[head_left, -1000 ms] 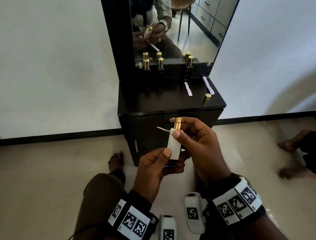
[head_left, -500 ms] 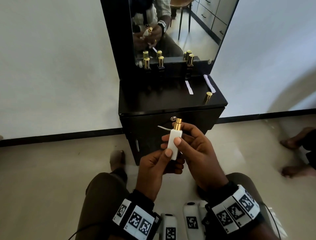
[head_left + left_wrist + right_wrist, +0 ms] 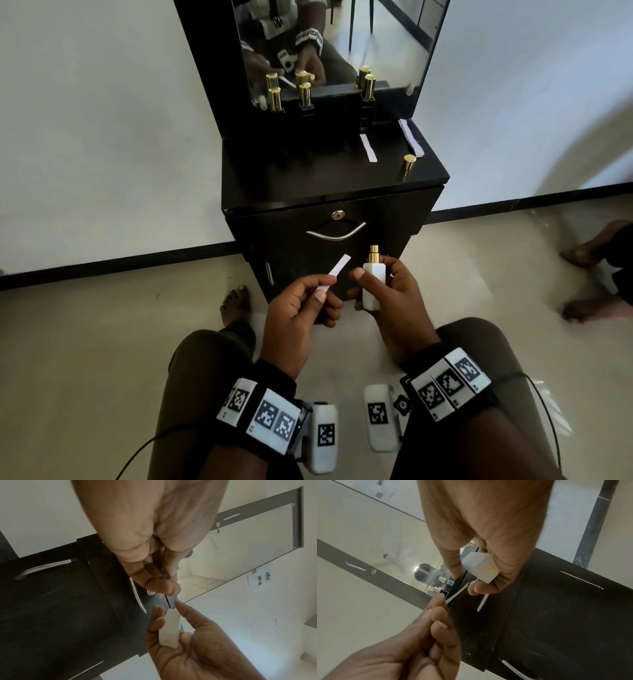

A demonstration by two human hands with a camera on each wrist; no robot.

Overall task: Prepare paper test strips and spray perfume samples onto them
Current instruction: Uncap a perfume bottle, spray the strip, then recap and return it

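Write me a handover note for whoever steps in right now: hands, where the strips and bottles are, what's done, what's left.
Left hand: pinches a paper strip, free end angled up toward the bottle.
Right hand: holds the white perfume bottle upright, gold nozzle uncovered, beside the strip and not touching it.
On the black cabinet top: two strips, a loose gold cap, three gold-capped bottles by the mirror.
Done: strip and uncapped bottle in hand. Whether the cabinet strips are sprayed, I can't tell.
Left: probably spray this strip, set it down, recap, repeat with the other bottles.
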